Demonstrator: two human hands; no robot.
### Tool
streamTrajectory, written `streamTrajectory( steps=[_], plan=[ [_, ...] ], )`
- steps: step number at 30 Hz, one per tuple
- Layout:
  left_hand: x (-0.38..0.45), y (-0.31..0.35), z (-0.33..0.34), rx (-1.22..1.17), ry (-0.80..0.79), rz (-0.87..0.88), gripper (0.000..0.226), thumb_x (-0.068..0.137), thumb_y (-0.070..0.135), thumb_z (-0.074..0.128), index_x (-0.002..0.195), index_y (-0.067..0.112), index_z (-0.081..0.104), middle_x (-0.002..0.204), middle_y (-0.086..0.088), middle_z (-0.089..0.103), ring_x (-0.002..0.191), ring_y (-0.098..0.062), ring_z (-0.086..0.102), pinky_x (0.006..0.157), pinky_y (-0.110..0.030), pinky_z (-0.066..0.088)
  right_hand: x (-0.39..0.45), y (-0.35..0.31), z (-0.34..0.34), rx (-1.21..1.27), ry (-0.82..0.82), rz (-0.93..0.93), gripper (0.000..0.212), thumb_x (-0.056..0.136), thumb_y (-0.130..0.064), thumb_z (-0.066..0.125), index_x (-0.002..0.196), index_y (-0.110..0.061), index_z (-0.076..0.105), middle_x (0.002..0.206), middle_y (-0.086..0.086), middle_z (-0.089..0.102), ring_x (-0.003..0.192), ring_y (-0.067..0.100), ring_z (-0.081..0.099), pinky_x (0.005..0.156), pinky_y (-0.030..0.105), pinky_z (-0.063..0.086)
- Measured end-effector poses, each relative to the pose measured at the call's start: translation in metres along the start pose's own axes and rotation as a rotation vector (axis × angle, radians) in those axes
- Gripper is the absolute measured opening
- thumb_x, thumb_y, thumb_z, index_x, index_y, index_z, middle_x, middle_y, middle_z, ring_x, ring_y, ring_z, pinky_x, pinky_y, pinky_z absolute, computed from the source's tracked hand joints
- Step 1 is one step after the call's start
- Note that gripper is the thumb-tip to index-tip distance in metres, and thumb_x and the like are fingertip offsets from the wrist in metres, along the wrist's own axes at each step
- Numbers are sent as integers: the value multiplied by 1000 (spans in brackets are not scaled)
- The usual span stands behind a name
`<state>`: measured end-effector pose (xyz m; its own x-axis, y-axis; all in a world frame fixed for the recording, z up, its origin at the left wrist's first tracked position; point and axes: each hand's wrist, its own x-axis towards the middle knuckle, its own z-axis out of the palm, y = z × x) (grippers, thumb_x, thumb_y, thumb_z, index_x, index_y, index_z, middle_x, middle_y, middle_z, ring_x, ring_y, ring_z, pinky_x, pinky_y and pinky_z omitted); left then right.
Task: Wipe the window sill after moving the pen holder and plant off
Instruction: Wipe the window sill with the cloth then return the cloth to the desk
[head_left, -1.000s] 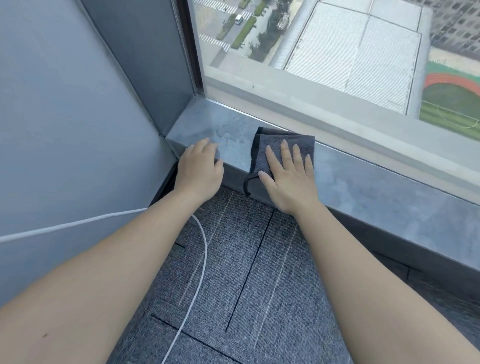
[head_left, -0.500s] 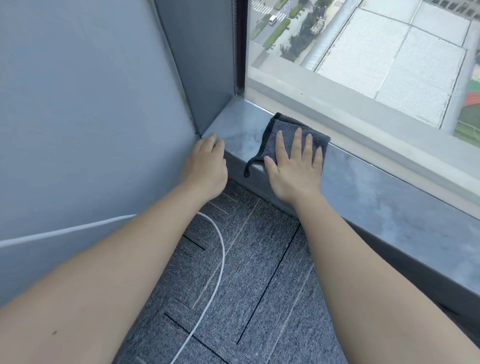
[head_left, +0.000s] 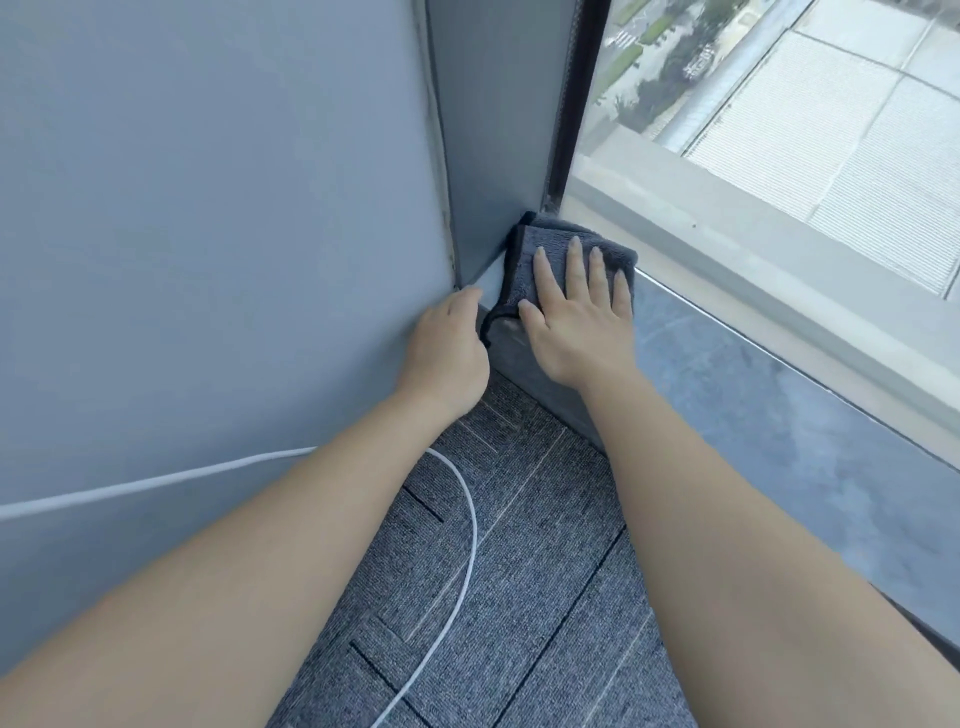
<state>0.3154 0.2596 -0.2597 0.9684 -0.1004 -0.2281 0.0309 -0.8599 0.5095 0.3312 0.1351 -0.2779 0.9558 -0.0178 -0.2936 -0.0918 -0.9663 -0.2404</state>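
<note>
A folded grey cloth (head_left: 550, 244) lies on the grey stone window sill (head_left: 753, 405), pushed into the far left corner against the side wall. My right hand (head_left: 582, 317) lies flat on the cloth with fingers spread, pressing it down. A corner of the cloth hangs over the sill's front edge. My left hand (head_left: 449, 353) rests at the sill's left end by the wall, fingers curled over the edge, holding nothing. No pen holder or plant is in view.
The grey wall (head_left: 208, 234) stands close on the left. A white cable (head_left: 457, 545) runs along the wall and loops across the grey carpet (head_left: 519, 597) below. The window glass (head_left: 779, 104) rises directly behind the sill.
My right hand has slid the cloth left along the sill into the corner. My left hand has stayed at the sill's left end, and the view has turned left.
</note>
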Motion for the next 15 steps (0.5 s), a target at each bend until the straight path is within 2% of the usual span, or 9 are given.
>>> streamTrajectory(
  steps=[4, 7, 11, 15],
  plan=[
    [1, -4, -6, -38, -29, -29, 48, 90, -1, 31, 137, 6, 36, 144, -13, 45, 132, -25, 40, 103, -26, 24, 18, -3, -5, 14, 20, 20, 60, 96, -41, 20, 148, -22, 0, 160, 5, -10, 147, 20, -9, 118, 40, -6],
    [1, -9, -9, -69, -55, -47, 48, 91, 0, 30, 138, 8, 35, 146, -11, 42, 134, -23, 38, 107, -27, 24, 20, -5, -5, 9, 9, 15, 58, 96, -40, 21, 148, -25, 2, 160, 3, -8, 147, 20, -9, 118, 41, -5],
    [-1, -8, -8, -89, -59, -54, 50, 91, 0, 31, 141, 8, 30, 150, -11, 37, 138, -22, 34, 108, -24, 20, 10, -11, -2, -18, 24, -64, 55, 95, -38, 26, 147, -29, 10, 160, 2, -2, 147, 21, -5, 118, 42, -6],
    [-5, -5, -2, -124, -47, -41, 51, 92, 0, 30, 142, 5, 27, 152, -12, 32, 140, -22, 30, 109, -22, 17, -4, -16, 4, -30, -16, -129, 56, 95, -38, 27, 147, -33, 9, 160, -1, -4, 147, 18, -7, 118, 40, -7]
  ],
)
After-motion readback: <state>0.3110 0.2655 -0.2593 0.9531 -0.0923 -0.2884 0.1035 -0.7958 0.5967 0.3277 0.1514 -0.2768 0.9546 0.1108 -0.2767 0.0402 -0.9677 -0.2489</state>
